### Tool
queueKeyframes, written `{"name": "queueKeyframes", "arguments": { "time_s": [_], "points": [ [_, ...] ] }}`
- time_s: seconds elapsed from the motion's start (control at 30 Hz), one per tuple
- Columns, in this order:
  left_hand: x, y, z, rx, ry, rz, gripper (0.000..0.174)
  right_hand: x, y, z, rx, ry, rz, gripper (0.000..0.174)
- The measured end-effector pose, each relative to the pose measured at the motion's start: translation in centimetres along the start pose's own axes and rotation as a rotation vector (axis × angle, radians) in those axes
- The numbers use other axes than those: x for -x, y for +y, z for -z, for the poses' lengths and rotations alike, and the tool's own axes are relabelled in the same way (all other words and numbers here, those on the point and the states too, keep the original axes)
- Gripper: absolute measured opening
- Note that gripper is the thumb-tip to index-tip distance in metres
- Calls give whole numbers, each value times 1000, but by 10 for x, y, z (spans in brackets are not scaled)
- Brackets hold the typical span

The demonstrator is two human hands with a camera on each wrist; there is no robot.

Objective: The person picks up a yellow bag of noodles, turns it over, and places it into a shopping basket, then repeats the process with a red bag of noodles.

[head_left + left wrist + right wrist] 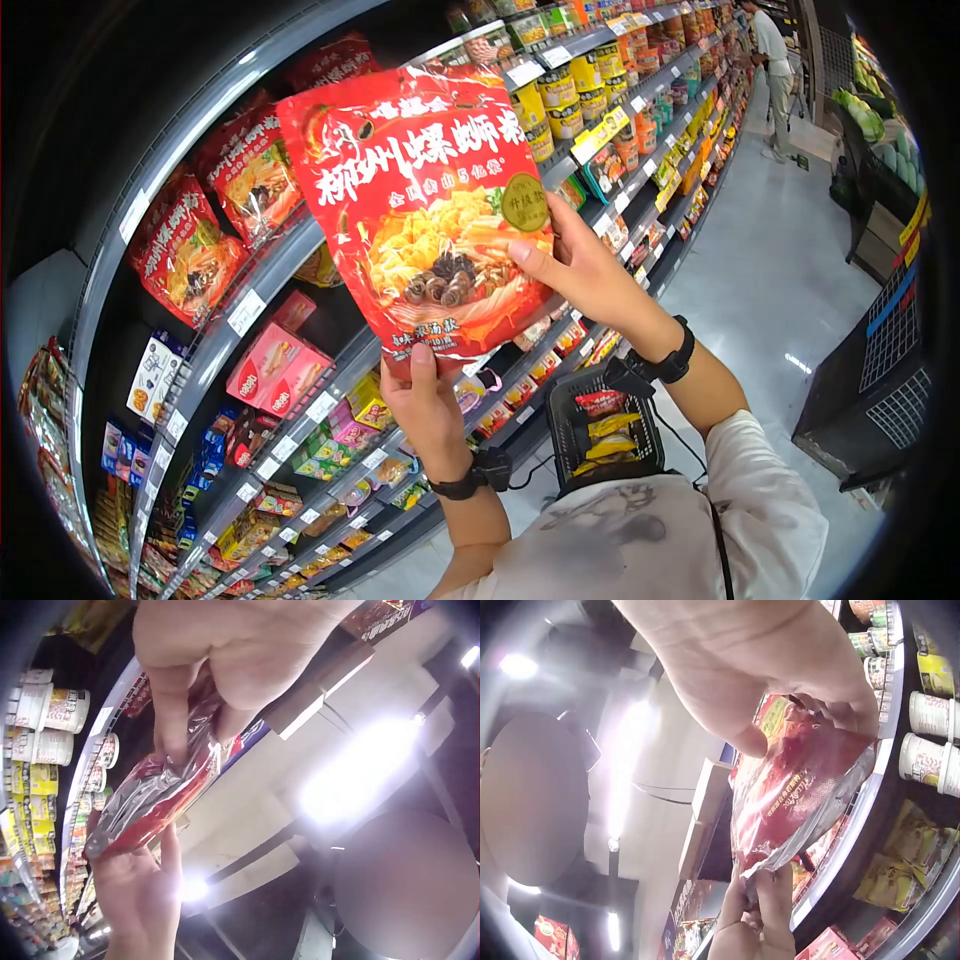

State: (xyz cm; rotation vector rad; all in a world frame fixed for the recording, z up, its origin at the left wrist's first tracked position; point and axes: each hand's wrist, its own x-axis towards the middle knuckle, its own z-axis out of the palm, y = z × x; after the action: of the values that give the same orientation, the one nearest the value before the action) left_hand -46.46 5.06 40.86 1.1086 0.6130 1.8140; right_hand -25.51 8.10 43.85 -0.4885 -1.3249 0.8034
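A large red bag of snail rice noodles [430, 220], with a picture of a filled bowl on its front, is held up before the shelves in the head view. My left hand [428, 405] grips its bottom edge, thumb on the printed front. At the bag's right side, my right hand [585, 270] holds on with the thumb across the front and the fingers behind. From the left wrist, the bag's silvery edge [142, 802] shows between both hands. The right wrist view has its crinkled red side [802, 780] under my right hand [780, 675].
Similar red noodle bags [190, 250] stand on the shelf to the left. Pink boxes [278, 368] sit lower, and yellow tubs [560, 100] line the shelf beyond. A black basket [562, 440] with several packets is near my body. Farther down the aisle stands a person [775, 75].
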Motion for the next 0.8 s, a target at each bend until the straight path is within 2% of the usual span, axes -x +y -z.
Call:
{"name": "queueKeyframes", "arguments": {
  "time_s": [0.07, 0.2, 0.27, 0.33, 0.43, 0.53, 0.63, 0.77, 0.8],
  "points": [
    [4, -1, -9, 8, 12, -15, 25, 12, -1, 10, 68, 12, -52, 67],
    [7, -3, -8, 97, -55, -36, 28, 21, -7, 21, -57, -64, -120, 60],
    [12, 2, -16, 110, -79, -54, 28, 26, -15, 23, -24, -60, -101, 56],
    [15, 3, -20, 114, -119, -76, 28, 32, -20, 20, -27, 3, -46, 51],
    [18, 5, -18, 97, -170, -62, 29, 41, -34, 27, 101, 38, -139, 48],
    [21, 5, -20, 126, -209, -47, 35, 46, -46, 21, -33, 103, 5, 44],
    [22, 5, -24, 153, -246, -16, 42, 49, -45, 25, -3, 149, 55, 44],
    [27, 4, -29, 122, -285, 7, 55, 54, -46, 34, 46, 163, 17, 47],
    [28, 2, -29, 144, -315, -16, 53, 55, -48, 35, 57, 168, 7, 48]
  ]
}}
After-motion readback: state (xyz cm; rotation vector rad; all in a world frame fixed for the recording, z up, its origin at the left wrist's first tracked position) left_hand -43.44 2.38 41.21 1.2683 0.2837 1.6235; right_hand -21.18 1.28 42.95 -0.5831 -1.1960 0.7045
